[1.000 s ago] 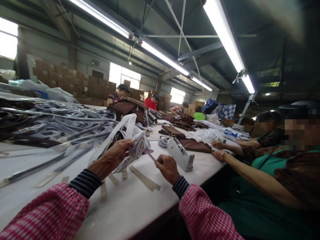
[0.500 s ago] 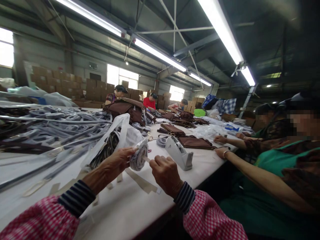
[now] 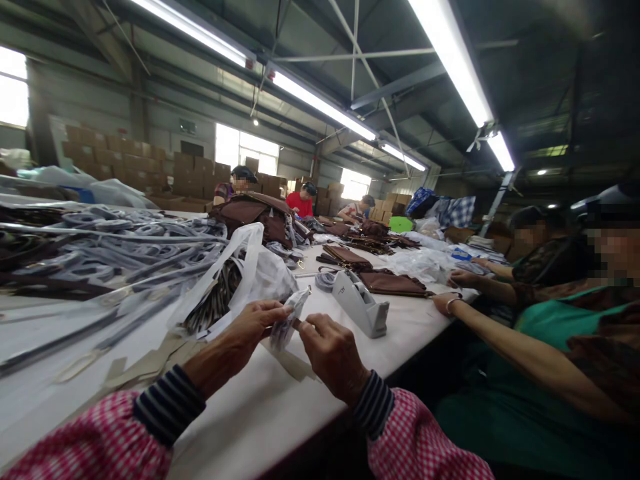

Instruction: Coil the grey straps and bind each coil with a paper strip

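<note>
My left hand (image 3: 250, 330) pinches the edge of a wrapped grey coiled strap (image 3: 289, 321), which is turned nearly edge-on above the table (image 3: 235, 427). Close on its right, my right hand (image 3: 331, 350) is closed, with a small strip (image 3: 297, 324) between thumb and fingers at the coil's side. Beyond the coil lies a white plastic bag (image 3: 267, 270) with a bundle of straps inside. A grey tape dispenser (image 3: 360, 305) stands right of the coil. Beige strips (image 3: 165, 357) lie flat on the table, partly under my left forearm.
Many grey coiled straps (image 3: 135, 243) are heaped at the left. Brown bags (image 3: 257, 212) are piled behind, and a flat brown pouch (image 3: 393, 283) lies beyond the dispenser. A person in a green apron (image 3: 560, 313) works at the right, forearms over the table edge.
The coil has turned from showing its round face to nearly edge-on. My left hand has shifted slightly right with it, and the right hand stays beside it. The neighbouring person's far hand has moved right.
</note>
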A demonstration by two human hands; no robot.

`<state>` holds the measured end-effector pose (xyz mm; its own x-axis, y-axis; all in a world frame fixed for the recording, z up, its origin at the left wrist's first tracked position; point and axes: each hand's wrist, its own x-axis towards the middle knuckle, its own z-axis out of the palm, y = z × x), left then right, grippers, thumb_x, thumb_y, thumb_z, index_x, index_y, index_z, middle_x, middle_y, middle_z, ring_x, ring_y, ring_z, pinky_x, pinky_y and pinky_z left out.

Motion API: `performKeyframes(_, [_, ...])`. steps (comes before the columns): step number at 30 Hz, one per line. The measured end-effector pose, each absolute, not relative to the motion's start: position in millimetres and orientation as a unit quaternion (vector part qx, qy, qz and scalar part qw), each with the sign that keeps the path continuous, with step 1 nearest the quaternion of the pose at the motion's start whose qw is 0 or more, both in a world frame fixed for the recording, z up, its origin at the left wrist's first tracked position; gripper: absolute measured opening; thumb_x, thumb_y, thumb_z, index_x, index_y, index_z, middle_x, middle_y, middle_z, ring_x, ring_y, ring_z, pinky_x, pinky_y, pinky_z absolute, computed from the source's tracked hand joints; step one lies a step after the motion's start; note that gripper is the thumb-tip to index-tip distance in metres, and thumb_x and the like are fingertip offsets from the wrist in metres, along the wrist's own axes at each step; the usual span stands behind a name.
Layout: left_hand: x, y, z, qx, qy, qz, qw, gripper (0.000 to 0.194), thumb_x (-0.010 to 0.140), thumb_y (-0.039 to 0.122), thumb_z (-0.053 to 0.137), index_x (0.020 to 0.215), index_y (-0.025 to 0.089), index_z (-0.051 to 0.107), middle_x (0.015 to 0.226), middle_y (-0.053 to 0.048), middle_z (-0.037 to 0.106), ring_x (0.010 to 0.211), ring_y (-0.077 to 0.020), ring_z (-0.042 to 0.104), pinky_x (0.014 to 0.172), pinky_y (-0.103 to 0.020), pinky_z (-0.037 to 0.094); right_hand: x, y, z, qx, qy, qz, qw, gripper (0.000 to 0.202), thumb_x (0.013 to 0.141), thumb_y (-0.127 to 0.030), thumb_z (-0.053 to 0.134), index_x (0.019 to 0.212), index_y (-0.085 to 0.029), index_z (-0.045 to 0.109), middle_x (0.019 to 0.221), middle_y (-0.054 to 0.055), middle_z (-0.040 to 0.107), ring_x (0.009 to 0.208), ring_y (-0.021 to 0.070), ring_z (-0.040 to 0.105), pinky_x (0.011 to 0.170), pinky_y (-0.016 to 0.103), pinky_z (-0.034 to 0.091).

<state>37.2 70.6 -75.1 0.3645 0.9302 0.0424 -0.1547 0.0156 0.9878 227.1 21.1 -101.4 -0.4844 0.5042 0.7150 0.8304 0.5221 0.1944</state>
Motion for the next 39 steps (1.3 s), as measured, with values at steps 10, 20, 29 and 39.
performKeyframes(10, [60,51,-108,0.856,0.34,0.356,0.157,0.022,0.094,0.031,0.059,0.076,0.02,0.063,0.091,-0.004,0.06,0.087,-0.0224,0.056,0.078,-0.034,0.041,244,0,-127,-0.363,-0.841,-0.073,0.393,0.018,0.1,-0.011,0.055,0.091,-0.016,0.069,0.104,0.01,0.068,0.091,0.0173,0.07,0.081,0.025,0.056])
performKeyframes(20, [55,59,-143,0.868,0.286,0.345,0.216,0.021,0.094,0.035,0.058,0.085,0.019,0.068,0.095,-0.007,0.064,0.094,-0.0243,0.058,0.084,-0.035,0.046,252,12,-114,-0.437,-0.842,0.12,0.292,0.011,0.089,-0.008,0.072,0.084,-0.018,0.074,0.089,0.002,0.071,0.083,0.0167,0.069,0.078,0.024,0.05])
performKeyframes(29, [51,66,-124,0.76,0.331,0.396,0.396,0.014,0.071,0.023,0.062,0.08,0.017,0.071,0.075,-0.001,0.069,0.072,-0.0192,0.059,0.069,-0.03,0.044,247,43,-92,-0.51,-0.761,0.294,0.271,0.029,0.071,-0.006,0.08,0.086,-0.02,0.059,0.065,-0.007,0.066,0.059,0.0134,0.065,0.055,0.02,0.046])
performKeyframes(39, [68,65,-138,0.663,0.331,0.525,0.418,0.013,0.065,0.021,0.062,0.074,0.02,0.054,0.07,0.004,0.056,0.067,-0.014,0.051,0.062,-0.025,0.041,245,77,-82,-0.492,-0.733,0.444,0.155,0.02,0.065,-0.013,0.078,0.083,-0.016,0.071,0.059,-0.007,0.065,0.048,0.0102,0.058,0.045,0.018,0.046])
